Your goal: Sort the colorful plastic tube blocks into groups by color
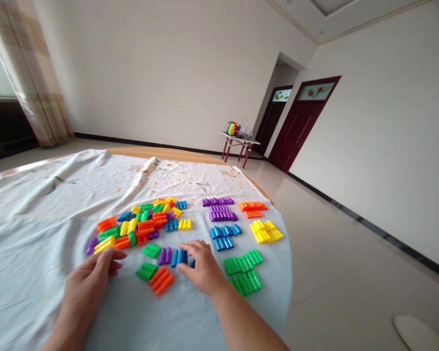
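Observation:
Many short plastic tubes in several colours lie on a cloth-covered round table. My right hand [201, 265] bends over a small row of blue tubes [174, 258], its thumb and fingertips at the two ends of the tubes; part of the row is hidden by the hand. My left hand [95, 273] rests at the near left of a mixed heap, close below some yellow tubes [105, 244], with fingers loosely apart and nothing visible in them. Between the hands lie purple tubes [164, 256], green tubes [147, 271] and orange tubes [161, 280].
At the right, sorted groups lie in rows: purple tubes [222, 213], blue tubes [224, 237], green tubes [243, 263], orange tubes [253, 208] and yellow tubes [266, 231]. The tablecloth [51, 273] has folds. A small table [240, 138] with bags stands by the far wall.

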`<state>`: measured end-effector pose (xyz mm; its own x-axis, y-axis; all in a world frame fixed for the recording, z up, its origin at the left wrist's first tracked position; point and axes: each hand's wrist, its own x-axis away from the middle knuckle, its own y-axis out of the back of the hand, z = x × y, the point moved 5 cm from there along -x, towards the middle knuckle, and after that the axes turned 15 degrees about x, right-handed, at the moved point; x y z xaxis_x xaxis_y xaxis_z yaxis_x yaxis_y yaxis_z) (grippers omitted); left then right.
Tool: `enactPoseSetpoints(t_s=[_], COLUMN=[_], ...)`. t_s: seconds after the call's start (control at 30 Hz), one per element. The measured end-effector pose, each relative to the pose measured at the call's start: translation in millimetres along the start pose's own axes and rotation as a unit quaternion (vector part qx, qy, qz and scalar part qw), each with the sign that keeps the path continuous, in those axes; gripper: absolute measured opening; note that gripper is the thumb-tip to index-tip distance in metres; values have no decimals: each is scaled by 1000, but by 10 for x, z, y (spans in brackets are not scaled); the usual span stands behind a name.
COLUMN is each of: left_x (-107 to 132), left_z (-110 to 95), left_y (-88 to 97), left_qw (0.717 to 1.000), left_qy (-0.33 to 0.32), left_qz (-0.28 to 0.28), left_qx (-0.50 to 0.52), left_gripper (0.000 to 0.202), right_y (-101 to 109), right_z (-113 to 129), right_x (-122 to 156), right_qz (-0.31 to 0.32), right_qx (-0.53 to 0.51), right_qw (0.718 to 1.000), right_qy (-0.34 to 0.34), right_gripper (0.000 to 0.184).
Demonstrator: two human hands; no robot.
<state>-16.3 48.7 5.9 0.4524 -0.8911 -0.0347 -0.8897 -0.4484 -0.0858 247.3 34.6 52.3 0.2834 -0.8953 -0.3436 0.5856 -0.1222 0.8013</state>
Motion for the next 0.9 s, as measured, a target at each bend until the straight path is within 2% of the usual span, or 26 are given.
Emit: enactPoseSetpoints(t_s=[0.2, 0.27, 0.37, 0.5, 0.6, 0.73, 0.9], left_x=[-34, -34, -44, -72, -67, -17, 19], left_z=[56, 47, 63, 124, 112, 11, -50], left_y=[24, 33, 52, 70, 55, 25, 5], left_qw=[1000, 1000, 999, 999, 999, 999, 999], left_qy=[23, 25, 32, 38, 39, 44, 45], left_qz=[1, -1, -7, -12, -5, -8, -7], left_qx=[-1, -17, -19, -2, -11, -17, -20], left_gripper=[52, 52, 53, 52, 53, 56, 59], right_y=[-58, -42, 89, 423, 702, 1011, 1157], right_z=[-7, -6, -5, -116, -379, -876, -1425], right_x=[-2, 0, -8, -62, -162, -306, -353], right_qz=[27, 16, -30, -89, -89, -65, -31], right_qx=[-9, -14, -37, -47, -3, 67, 101], right_qw=[999, 1000, 999, 995, 996, 995, 989], right_qy=[21, 19, 17, 24, 0, -44, -102], right_gripper=[41, 41, 43, 40, 40, 41, 44])
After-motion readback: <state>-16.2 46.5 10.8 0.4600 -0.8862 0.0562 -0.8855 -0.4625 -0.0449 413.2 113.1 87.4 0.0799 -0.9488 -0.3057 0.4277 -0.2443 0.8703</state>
